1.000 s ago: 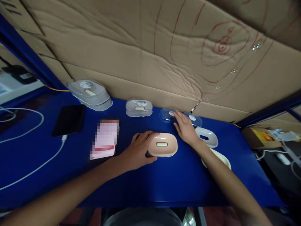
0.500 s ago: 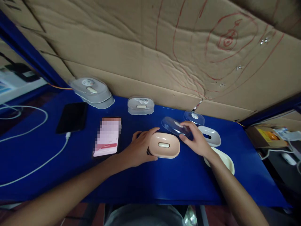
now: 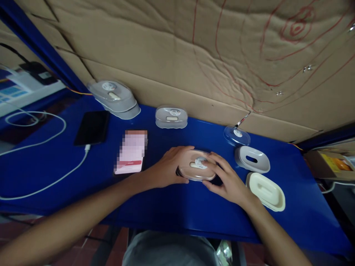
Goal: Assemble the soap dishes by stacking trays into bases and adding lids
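Note:
A peach soap dish (image 3: 194, 173) sits mid-table with a clear lid (image 3: 197, 163) now lying on top of it. My left hand (image 3: 168, 169) grips the dish's left end, fingers curled around it. From the right, my right hand (image 3: 226, 180) presses the clear lid down with fingers wrapped over its edge. Another loose clear lid (image 3: 236, 135) lies behind, near the cardboard wall. A grey dish base (image 3: 252, 159) and a cream dish base (image 3: 266, 191) lie to the right.
Closed lidded soap boxes stand at the back: a single one (image 3: 171, 117) and a stack (image 3: 115, 99). A black phone (image 3: 92, 127) with a white cable (image 3: 41, 186) and a pink card (image 3: 131, 152) lie left. A cardboard wall (image 3: 194, 55) rises behind the blue table (image 3: 172, 207).
My right hand picked up a clear lid from the back of the table, carried it over and set it on the peach dish. My left hand stayed on the dish.

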A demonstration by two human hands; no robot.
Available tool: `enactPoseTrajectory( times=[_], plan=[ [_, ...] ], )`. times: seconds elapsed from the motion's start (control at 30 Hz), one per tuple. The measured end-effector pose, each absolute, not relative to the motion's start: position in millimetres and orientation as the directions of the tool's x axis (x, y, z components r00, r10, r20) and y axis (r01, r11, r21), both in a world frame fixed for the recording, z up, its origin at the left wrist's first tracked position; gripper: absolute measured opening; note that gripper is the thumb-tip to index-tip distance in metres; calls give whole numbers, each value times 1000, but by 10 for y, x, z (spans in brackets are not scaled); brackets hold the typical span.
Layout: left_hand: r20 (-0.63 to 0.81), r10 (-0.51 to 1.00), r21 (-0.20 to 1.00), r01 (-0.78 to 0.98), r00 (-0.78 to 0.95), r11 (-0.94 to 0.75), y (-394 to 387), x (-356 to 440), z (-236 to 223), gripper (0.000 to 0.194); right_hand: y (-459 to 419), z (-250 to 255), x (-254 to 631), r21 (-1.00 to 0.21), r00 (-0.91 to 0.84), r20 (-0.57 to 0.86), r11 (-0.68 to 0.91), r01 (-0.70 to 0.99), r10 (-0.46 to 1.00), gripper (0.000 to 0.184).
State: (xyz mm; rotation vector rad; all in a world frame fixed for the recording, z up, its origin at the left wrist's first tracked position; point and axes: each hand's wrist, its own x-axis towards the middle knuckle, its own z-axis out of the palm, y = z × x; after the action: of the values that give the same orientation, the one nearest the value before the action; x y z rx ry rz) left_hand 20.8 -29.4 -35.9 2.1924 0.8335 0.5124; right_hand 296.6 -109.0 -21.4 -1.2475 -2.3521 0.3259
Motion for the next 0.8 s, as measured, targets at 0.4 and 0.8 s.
enactPoseTrajectory(
  times=[0.4, 0.8],
  plan=[
    [123, 638, 577, 469, 760, -669, -251, 141, -377, 113, -1088, -195, 2967, -588, -467, 179, 475, 655, 866, 57],
    [228, 704, 50, 714, 673, -698, 137, 780, -28, 61, -1168, 118, 3606, -241, -217, 125, 242, 940, 968, 74]
  ],
)
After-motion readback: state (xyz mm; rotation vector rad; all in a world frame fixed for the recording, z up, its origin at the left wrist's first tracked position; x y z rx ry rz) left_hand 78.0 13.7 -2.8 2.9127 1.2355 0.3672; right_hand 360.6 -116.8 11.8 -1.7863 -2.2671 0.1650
